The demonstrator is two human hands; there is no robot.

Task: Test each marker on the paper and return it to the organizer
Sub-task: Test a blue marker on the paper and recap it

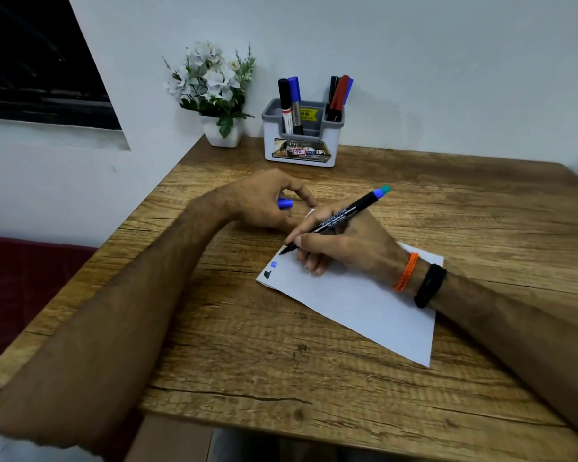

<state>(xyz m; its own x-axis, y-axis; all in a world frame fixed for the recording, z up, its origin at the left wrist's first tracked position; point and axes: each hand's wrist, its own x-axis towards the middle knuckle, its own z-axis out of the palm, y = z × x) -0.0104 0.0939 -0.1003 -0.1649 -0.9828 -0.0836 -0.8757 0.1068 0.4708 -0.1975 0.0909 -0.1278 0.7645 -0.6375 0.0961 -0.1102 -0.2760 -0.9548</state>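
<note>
My right hand (344, 243) grips a thin black marker (339, 219) with a blue and teal end, its tip touching the white paper (357, 305) near the sheet's far left corner. Two small marks, one blue and one dark, sit on the paper just below the tip. My left hand (264, 203) rests on the wooden table beside the paper's top corner and holds a blue cap (285, 203) in its curled fingers. The grey and white organizer (299, 151) stands at the back of the table with several markers upright in its two side compartments.
A white pot of artificial white flowers (214, 95) stands left of the organizer against the wall. The wooden table (281, 361) has its left edge beside a dark red seat (30, 278). A dark window sits at upper left.
</note>
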